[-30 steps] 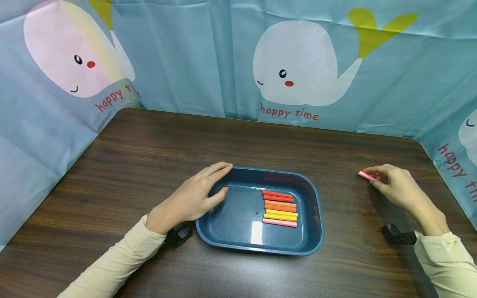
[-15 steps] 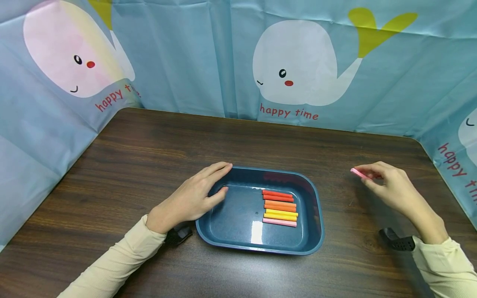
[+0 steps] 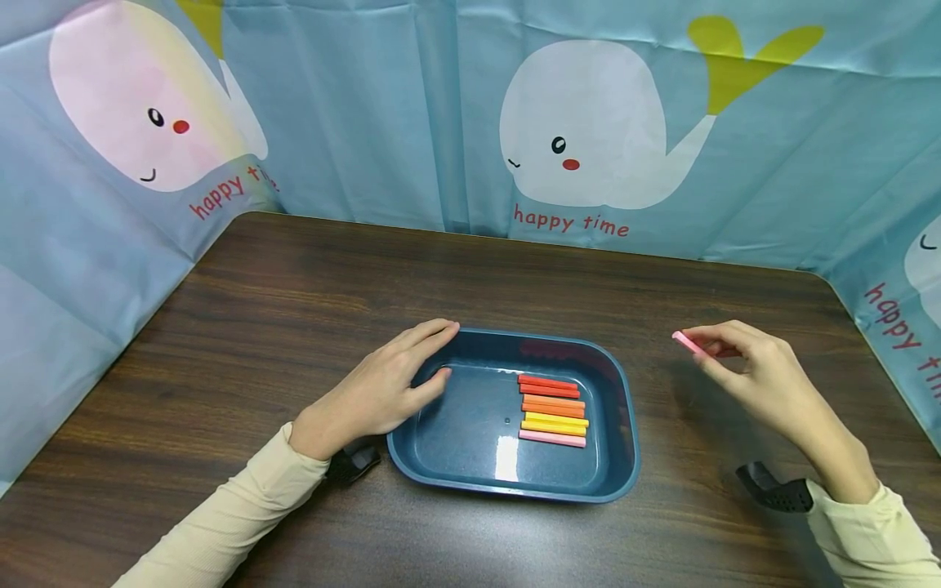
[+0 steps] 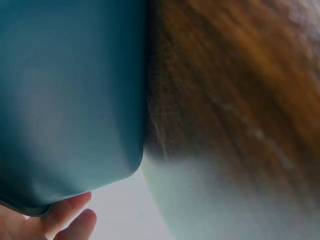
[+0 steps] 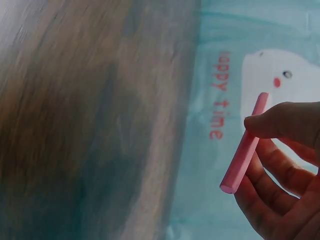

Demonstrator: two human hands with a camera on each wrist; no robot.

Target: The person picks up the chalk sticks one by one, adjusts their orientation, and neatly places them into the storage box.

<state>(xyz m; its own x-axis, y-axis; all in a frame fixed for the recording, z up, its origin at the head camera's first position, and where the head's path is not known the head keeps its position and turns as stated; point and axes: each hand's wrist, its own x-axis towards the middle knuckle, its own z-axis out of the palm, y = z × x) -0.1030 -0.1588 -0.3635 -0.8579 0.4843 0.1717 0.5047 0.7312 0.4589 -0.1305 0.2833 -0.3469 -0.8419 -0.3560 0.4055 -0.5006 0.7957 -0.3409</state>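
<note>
A dark blue plastic tray (image 3: 515, 493) stands on the table. My left hand (image 3: 385, 384) grips its left end, the thumb inside the wall and the fingers (image 4: 77, 227) outside below the rim in the left wrist view. In the tray's right half lie sticks of chalk side by side: red chalk (image 3: 547, 386), orange chalk (image 3: 553, 406), yellow chalk (image 3: 555, 423) and one pink chalk (image 3: 551, 438). To the right of the tray, my right hand (image 3: 757, 367) pinches another pink chalk stick (image 5: 242, 160) between thumb and fingers, above the table, one end pointing towards the tray.
The dark wood-grain table (image 3: 309, 286) extends on all sides of the tray. A light blue curtain (image 3: 353, 122) printed with whales hangs along its back and sides. A black wrist strap (image 3: 772, 490) shows at the right cuff, another strap (image 3: 353, 464) at the left.
My right hand has moved left towards the tray, carrying the pink chalk stick. The left hand, the tray and the chalk inside it have stayed where they were.
</note>
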